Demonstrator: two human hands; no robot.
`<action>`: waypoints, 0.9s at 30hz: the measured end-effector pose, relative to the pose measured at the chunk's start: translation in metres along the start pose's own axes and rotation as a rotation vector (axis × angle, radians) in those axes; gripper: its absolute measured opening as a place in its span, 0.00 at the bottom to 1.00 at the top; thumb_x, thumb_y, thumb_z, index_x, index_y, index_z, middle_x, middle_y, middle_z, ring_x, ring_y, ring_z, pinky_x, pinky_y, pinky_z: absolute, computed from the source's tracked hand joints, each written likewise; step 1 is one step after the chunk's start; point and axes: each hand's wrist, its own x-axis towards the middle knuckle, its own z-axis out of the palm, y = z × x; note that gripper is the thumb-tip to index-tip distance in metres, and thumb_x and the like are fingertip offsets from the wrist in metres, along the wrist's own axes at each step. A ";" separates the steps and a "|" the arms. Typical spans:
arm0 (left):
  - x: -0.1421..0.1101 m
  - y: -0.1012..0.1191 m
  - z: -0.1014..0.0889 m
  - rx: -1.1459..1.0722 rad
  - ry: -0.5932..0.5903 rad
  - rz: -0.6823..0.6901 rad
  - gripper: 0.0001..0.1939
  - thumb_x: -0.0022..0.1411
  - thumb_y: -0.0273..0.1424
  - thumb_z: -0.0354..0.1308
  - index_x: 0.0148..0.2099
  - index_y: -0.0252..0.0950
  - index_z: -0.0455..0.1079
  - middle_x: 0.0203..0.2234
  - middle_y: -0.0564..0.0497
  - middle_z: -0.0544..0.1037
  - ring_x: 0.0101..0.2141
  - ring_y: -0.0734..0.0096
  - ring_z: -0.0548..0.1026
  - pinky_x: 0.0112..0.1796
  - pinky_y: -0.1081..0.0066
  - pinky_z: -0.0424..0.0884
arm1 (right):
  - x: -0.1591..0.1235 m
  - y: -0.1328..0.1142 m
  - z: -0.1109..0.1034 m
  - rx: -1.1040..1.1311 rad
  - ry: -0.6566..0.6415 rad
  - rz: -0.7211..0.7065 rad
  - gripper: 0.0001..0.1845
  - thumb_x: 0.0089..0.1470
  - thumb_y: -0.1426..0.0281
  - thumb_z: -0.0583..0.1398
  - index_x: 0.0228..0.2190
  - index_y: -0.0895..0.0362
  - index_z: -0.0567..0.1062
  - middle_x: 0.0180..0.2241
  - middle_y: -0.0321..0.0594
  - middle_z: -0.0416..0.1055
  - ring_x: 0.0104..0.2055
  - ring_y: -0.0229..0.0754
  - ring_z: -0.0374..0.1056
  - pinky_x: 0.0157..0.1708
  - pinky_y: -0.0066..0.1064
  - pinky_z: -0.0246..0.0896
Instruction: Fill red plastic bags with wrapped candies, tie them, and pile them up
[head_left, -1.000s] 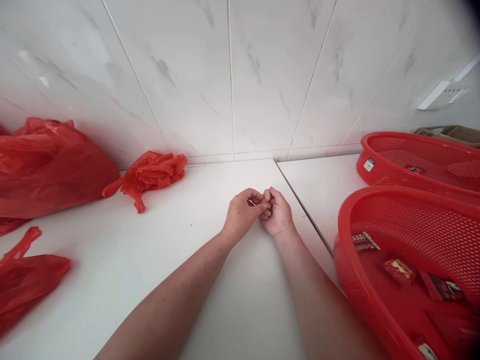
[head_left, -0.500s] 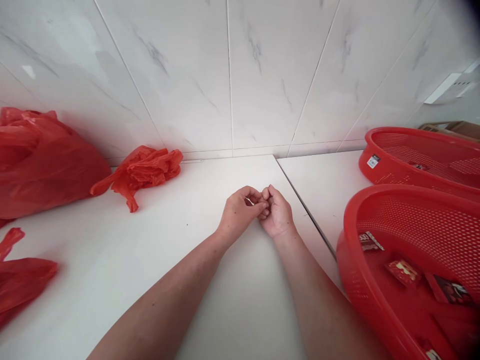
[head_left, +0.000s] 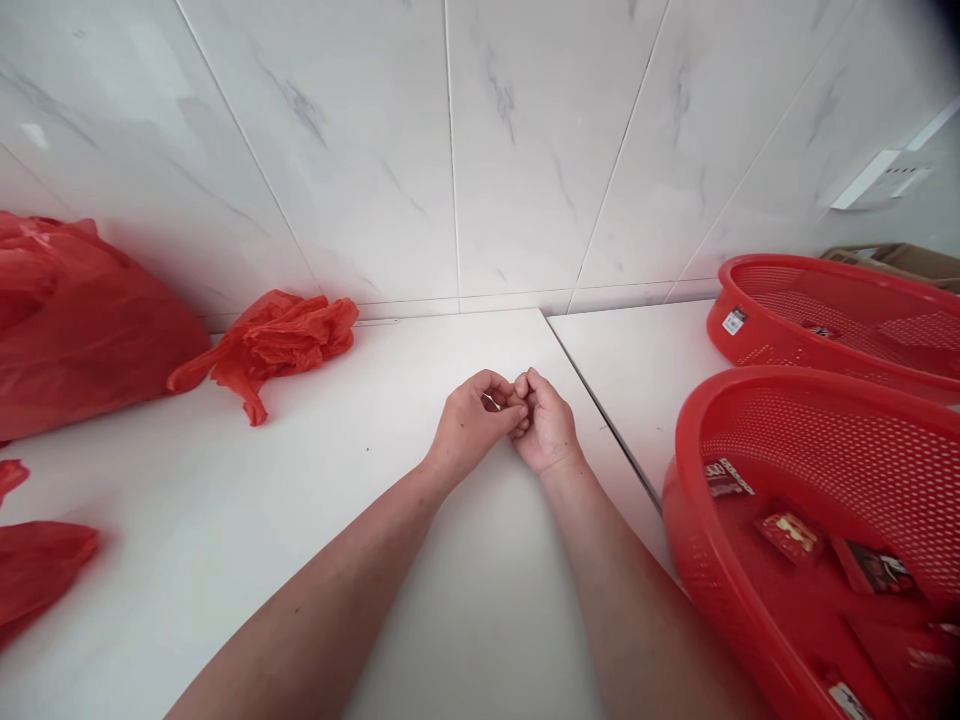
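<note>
My left hand point(head_left: 474, 425) and my right hand point(head_left: 550, 425) meet above the white table point(head_left: 480, 590), near its middle. The left fingers are curled, with thumb and fingertips against the bent fingers of the right. My right palm is partly turned up, its fingers folded inward. No object shows in either hand, though the overlapping fingertips hide a little of the space between them. Nearest on the right is a large red perforated plastic basket point(head_left: 694, 480), holding several small packets, among them a red packet point(head_left: 791, 535) and a dark one point(head_left: 876, 567).
A second red basket point(head_left: 720, 325) stands behind, with a cardboard box point(head_left: 900, 262) beyond. At left are a full red plastic bag point(head_left: 97, 330), a crumpled red bag point(head_left: 281, 335) and another red bag point(head_left: 45, 565). A tiled wall point(head_left: 382, 150) rises behind; a seam point(head_left: 600, 405) divides the tabletops.
The whole view has shifted slightly, so the bags, baskets and hands sit a little further left. Both hands keep nearly the same pose together.
</note>
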 end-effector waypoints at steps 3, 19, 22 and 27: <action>-0.001 0.000 0.001 0.004 -0.022 0.016 0.08 0.48 0.28 0.60 0.33 0.38 0.66 0.27 0.56 0.73 0.31 0.74 0.70 0.32 0.73 0.66 | 0.001 0.000 -0.002 0.046 -0.030 -0.002 0.17 0.51 0.61 0.57 0.17 0.55 0.60 0.12 0.26 0.46 0.14 0.30 0.42 0.13 0.22 0.38; -0.001 -0.003 0.003 -0.047 0.007 -0.001 0.07 0.49 0.27 0.57 0.34 0.39 0.68 0.28 0.54 0.74 0.30 0.73 0.72 0.31 0.72 0.69 | -0.002 -0.003 0.001 0.089 -0.011 0.027 0.16 0.53 0.64 0.55 0.17 0.56 0.61 0.12 0.26 0.48 0.13 0.28 0.42 0.12 0.20 0.37; -0.001 -0.003 0.004 -0.045 0.009 0.001 0.07 0.49 0.26 0.57 0.34 0.39 0.68 0.27 0.54 0.74 0.30 0.73 0.72 0.31 0.72 0.69 | -0.002 -0.003 0.001 0.101 -0.016 0.023 0.17 0.54 0.64 0.55 0.17 0.56 0.61 0.11 0.26 0.49 0.13 0.28 0.42 0.12 0.21 0.37; -0.001 -0.004 0.004 -0.026 0.018 -0.001 0.07 0.49 0.27 0.58 0.34 0.39 0.68 0.28 0.54 0.74 0.30 0.73 0.72 0.31 0.72 0.69 | -0.002 -0.002 0.001 0.099 -0.015 0.024 0.16 0.53 0.64 0.55 0.17 0.56 0.62 0.11 0.26 0.50 0.13 0.28 0.41 0.12 0.21 0.36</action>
